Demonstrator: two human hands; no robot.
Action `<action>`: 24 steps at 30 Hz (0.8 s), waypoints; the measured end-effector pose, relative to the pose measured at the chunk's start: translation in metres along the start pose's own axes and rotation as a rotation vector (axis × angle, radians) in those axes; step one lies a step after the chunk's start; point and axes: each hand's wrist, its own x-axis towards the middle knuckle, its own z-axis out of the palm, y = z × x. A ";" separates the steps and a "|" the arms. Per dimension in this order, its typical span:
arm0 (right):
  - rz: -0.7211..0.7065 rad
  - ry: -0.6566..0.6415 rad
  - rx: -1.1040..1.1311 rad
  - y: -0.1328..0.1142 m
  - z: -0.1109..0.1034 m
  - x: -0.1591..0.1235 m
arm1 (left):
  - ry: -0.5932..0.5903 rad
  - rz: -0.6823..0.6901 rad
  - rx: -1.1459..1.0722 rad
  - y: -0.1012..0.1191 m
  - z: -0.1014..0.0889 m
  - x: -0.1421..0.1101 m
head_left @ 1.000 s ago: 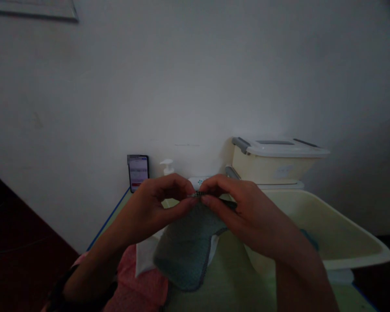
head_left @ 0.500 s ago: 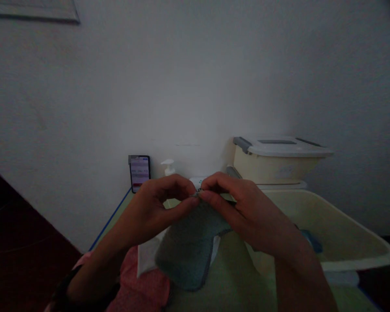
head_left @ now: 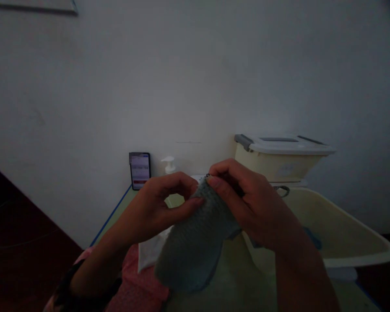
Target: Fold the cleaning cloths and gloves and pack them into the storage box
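A grey-green fabric cloth (head_left: 198, 247) hangs from both my hands in the middle of the view, its lower corner dangling over the table. My left hand (head_left: 162, 203) pinches it near the top edge between thumb and fingers. Higher up, my right hand (head_left: 243, 195) grips the top corner, where a small dark bit (head_left: 208, 175) pokes out at the fingertips. Beyond the back of that hand a thin dark loop (head_left: 282, 190) shows; whether it joins the cloth I cannot tell.
A cream basin (head_left: 344, 221) with something blue (head_left: 312, 238) inside stands right, before a lidded box (head_left: 266, 164). A phone (head_left: 141, 171) leans on the wall by a white pump bottle (head_left: 169, 164). White cloth (head_left: 149, 251) and pink cloth (head_left: 139, 286) lie left on the green table (head_left: 243, 277).
My right hand has risen slightly and moved right with the cloth's corner, apart from my left. The cloth's top now stands higher and tilted. The dark loop has come into sight.
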 end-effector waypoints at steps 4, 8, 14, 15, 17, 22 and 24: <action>-0.005 0.060 -0.043 0.002 -0.002 -0.001 | -0.019 0.010 0.042 0.001 0.000 0.000; 0.012 0.183 -0.094 0.004 -0.005 -0.002 | -0.085 0.021 0.074 0.002 0.000 0.000; 0.041 0.306 -0.088 0.006 -0.008 -0.003 | -0.187 0.037 0.071 0.002 -0.002 0.000; 0.046 0.322 -0.085 0.006 -0.008 -0.003 | -0.203 0.035 0.071 0.002 -0.003 0.000; 0.050 0.360 -0.083 0.008 -0.010 -0.003 | -0.232 0.027 0.067 0.001 -0.004 0.001; 0.058 0.445 -0.121 0.014 -0.015 -0.002 | -0.302 -0.011 0.071 0.001 -0.008 0.001; 0.070 0.457 -0.123 0.015 -0.016 -0.002 | -0.365 -0.034 0.077 0.000 -0.011 0.001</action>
